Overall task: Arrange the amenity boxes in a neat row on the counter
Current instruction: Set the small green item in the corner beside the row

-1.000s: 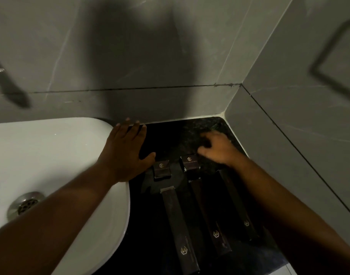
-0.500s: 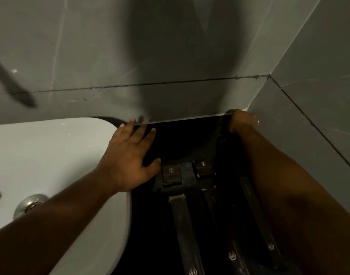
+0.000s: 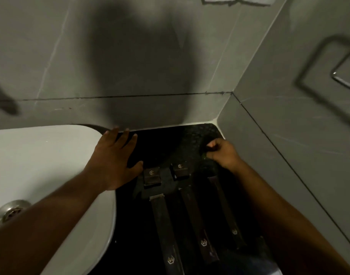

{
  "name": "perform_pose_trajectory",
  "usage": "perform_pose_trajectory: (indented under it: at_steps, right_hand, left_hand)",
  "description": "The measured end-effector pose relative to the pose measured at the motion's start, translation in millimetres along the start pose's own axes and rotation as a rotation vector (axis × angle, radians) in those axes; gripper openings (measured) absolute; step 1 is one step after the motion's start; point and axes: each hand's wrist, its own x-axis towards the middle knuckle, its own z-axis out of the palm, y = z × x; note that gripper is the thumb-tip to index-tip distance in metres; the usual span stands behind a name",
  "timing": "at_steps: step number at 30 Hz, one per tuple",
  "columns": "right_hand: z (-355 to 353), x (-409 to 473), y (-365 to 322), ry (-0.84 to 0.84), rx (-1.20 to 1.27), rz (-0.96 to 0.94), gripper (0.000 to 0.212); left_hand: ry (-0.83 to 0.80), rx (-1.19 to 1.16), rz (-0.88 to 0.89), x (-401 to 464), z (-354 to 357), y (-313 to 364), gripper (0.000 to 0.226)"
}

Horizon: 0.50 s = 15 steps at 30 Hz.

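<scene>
Three long dark amenity boxes lie side by side on the black counter (image 3: pixel 200 133): the left one (image 3: pixel 166 235), the middle one (image 3: pixel 198 225) and the right one (image 3: pixel 225 211). At their far ends sit two small square boxes, one (image 3: pixel 151 176) left of the other (image 3: pixel 180 169), on a dark grey pad (image 3: pixel 168 185). My left hand (image 3: pixel 112 159) rests flat and spread on the counter beside the sink rim, its thumb close to the left small box. My right hand (image 3: pixel 222 153) hovers behind the right long box, fingers pinched on something small and dark that I cannot make out.
A white sink (image 3: pixel 41 165) with a metal drain (image 3: pixel 10 212) fills the left. Grey tiled walls close the back and right of the counter corner. A metal ring holder (image 3: pixel 342 76) hangs on the right wall.
My right hand went to the back corner of the counter, then drew back toward me with its fingers closed. My left hand stayed flat in place.
</scene>
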Motion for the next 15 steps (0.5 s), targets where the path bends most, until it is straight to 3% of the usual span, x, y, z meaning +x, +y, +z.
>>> perform_pose_trajectory:
  at_steps: [7,11,15]
  right_hand:
    - [14.1,-16.6,6.7,-0.021,-0.107,0.024,0.030]
    - [3.4,-21.0,3.3,-0.064,-0.158,0.028,0.053]
    - [-27.2,-9.6,-3.8,0.143,-0.021,0.061,0.030]
  left_hand:
    - [-0.015,0.021,-0.021,0.9,2.8,-0.6,0.095]
    - [-0.015,0.005,-0.007,0.3,3.9,-1.1,0.095]
    - [-0.007,-0.006,-0.010,1.2,3.9,-2.1,0.095]
